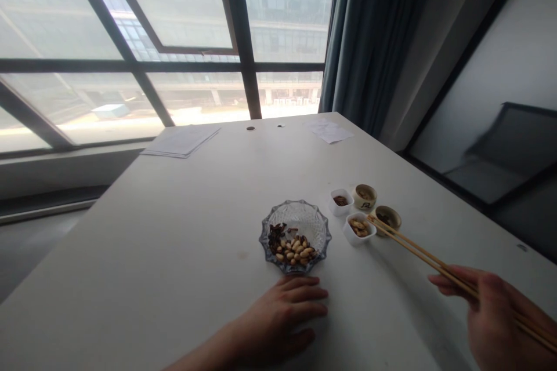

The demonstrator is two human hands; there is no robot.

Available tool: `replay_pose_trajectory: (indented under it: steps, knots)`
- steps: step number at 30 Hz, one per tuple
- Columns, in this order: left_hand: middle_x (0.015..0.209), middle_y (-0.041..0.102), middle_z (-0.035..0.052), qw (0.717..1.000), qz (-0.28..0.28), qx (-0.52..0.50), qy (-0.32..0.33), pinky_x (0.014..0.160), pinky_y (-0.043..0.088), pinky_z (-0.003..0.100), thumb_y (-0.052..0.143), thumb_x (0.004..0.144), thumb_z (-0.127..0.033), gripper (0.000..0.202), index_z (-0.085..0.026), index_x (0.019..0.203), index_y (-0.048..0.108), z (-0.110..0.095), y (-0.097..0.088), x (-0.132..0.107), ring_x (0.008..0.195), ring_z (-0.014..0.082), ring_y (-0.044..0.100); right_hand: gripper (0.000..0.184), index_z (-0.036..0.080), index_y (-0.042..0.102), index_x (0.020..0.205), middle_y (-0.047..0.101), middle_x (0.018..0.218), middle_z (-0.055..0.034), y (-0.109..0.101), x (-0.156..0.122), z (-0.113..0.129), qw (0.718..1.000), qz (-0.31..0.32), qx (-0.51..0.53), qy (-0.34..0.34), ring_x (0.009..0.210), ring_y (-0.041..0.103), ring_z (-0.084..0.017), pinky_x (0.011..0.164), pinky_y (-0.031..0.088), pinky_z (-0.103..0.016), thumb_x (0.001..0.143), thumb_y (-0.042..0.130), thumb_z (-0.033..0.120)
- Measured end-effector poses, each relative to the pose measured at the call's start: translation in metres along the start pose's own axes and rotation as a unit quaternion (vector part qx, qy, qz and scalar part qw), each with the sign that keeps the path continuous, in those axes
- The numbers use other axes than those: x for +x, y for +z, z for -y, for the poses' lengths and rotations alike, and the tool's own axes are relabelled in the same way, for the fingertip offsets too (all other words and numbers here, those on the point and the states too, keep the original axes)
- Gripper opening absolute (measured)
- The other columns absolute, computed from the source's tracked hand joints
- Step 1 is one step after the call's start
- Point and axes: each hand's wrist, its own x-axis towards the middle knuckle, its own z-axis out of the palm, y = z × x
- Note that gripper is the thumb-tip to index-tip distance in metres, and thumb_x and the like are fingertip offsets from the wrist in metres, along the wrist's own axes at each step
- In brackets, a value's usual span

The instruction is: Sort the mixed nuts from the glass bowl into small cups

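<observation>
My right hand (496,307) grips a pair of wooden chopsticks (422,252). Their tips reach over the near rim area of a small white square dish (360,239) that holds light brown pieces. Whether anything is pinched at the tips is too small to tell. My left hand (285,313) lies on the table with fingers stretched out, just in front of a scalloped glass bowl (319,217). Inside that bowl are pale nuts or beans (298,250) and dark dried pieces (276,235).
Beside the white dish stand another white square dish (340,210) and two small round cups, one patterned (364,200) and one plain (394,219), each with dark or brown bits. Paper sheets (183,142) lie at the white table's (174,232) far left; another paper (329,130) lies far right.
</observation>
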Motion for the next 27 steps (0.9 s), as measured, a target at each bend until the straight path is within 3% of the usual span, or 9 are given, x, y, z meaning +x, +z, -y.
replay_pose_trajectory:
  steps: [5, 11, 17, 22, 27]
  knots:
    - [0.149, 0.059, 0.0043, 1.000, 0.003, 0.002, -0.007, 0.120, 0.039, 0.045, 0.067, 0.090, -0.025, 0.047, -0.030, 0.136, 0.060, 0.001, 0.001, 0.000, 0.144, 0.0293, 0.048, 0.038, 0.017, 0.076, 0.091, 0.079, 0.075, -0.0083, 0.003, -0.003, -0.010, 0.999, 0.008, 0.032, 0.017, 0.067, 0.077, -0.026, 0.062, 0.060, -0.034, 0.097, 0.061, 0.051]
    - [0.149, 0.059, 0.0049, 1.000, -0.002, 0.003, 0.005, 0.121, 0.038, 0.045, 0.067, 0.090, -0.026, 0.047, -0.029, 0.136, 0.059, 0.003, 0.003, 0.000, 0.143, 0.0293, 0.049, 0.038, 0.018, 0.076, 0.091, 0.078, 0.074, -0.0072, 0.016, -0.009, 0.021, 0.999, 0.022, 0.038, -0.015, 0.064, 0.076, -0.023, 0.063, 0.060, -0.031, 0.100, 0.058, 0.049]
    - [0.149, 0.059, 0.0046, 1.000, -0.003, 0.011, 0.006, 0.120, 0.038, 0.045, 0.066, 0.092, -0.028, 0.044, -0.029, 0.136, 0.060, 0.004, 0.005, 0.000, 0.143, 0.0293, 0.049, 0.031, 0.022, 0.078, 0.082, 0.076, 0.070, -0.0028, 0.053, -0.021, 0.048, 0.973, 0.188, 0.110, -0.073, 0.059, 0.073, -0.019, 0.058, 0.058, -0.027, 0.098, 0.062, 0.043]
    - [0.149, 0.059, 0.0032, 1.000, -0.007, 0.013, 0.006, 0.121, 0.037, 0.044, 0.066, 0.093, -0.030, 0.042, -0.030, 0.135, 0.060, 0.003, 0.005, 0.000, 0.143, 0.0283, 0.049, 0.031, 0.022, 0.077, 0.079, 0.073, 0.065, -0.0010, 0.074, -0.011, 0.048, 0.935, 0.315, 0.117, -0.116, 0.056, 0.070, -0.016, 0.058, 0.055, -0.025, 0.100, 0.061, 0.038]
    - [0.150, 0.058, 0.0025, 1.000, -0.006, 0.013, 0.007, 0.121, 0.037, 0.044, 0.064, 0.095, -0.031, 0.041, -0.029, 0.135, 0.060, 0.003, 0.006, -0.002, 0.143, 0.0282, 0.049, 0.038, 0.021, 0.075, 0.073, 0.074, 0.067, -0.0031, 0.084, -0.010, 0.039, 0.922, 0.359, 0.092, -0.112, 0.058, 0.071, -0.017, 0.059, 0.055, -0.025, 0.102, 0.059, 0.039]
